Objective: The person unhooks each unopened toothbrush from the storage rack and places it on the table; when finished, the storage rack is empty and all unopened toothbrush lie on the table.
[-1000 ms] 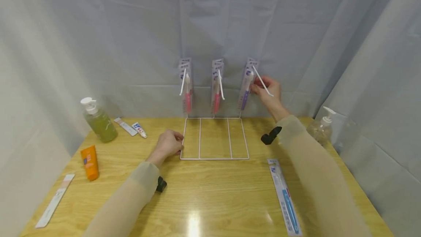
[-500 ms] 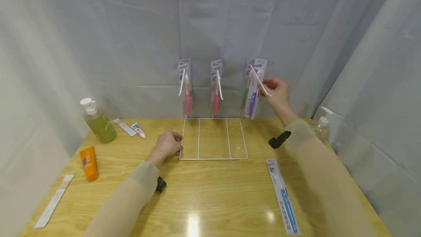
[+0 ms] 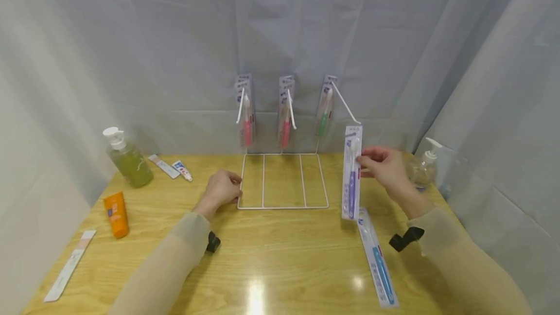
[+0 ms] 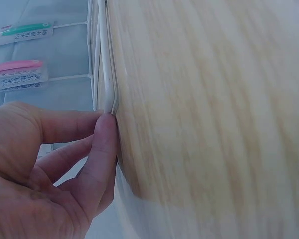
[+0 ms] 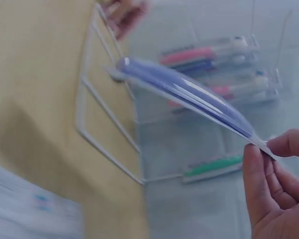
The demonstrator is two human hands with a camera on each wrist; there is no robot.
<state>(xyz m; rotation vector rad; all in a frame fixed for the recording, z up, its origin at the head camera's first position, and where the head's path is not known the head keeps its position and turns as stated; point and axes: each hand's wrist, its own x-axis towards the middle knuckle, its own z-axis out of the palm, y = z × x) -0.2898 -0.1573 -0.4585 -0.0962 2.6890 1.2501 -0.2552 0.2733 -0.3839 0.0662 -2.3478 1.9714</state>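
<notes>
My right hand (image 3: 385, 169) pinches the edge of a packaged purple toothbrush (image 3: 352, 179), held upright in front of the wire rack's right hook (image 3: 345, 102). In the right wrist view the thumb and fingers grip one side of its pack. With thumb and fingertips, my left hand (image 3: 220, 187) pinches the left side of the white wire rack (image 3: 283, 207), near its front corner. A packaged green toothbrush (image 3: 323, 115) hangs on the right hook. Packs with pink toothbrushes (image 3: 247, 120) hang on the left and middle hooks. A packaged blue toothbrush (image 3: 379, 261) lies on the table below the purple one.
On the left stand a green pump bottle (image 3: 131, 162) and an orange tube (image 3: 116, 215), with a small toothpaste tube (image 3: 182, 171) and white sachets (image 3: 70, 266) lying about. A clear pump bottle (image 3: 423, 169) stands behind my right hand. A grey curtain (image 3: 183, 38) closes the back.
My right hand has drawn the purple toothbrush pack off the right hook, forward and down, uncovering the green one behind. My left hand has stayed on the rack.
</notes>
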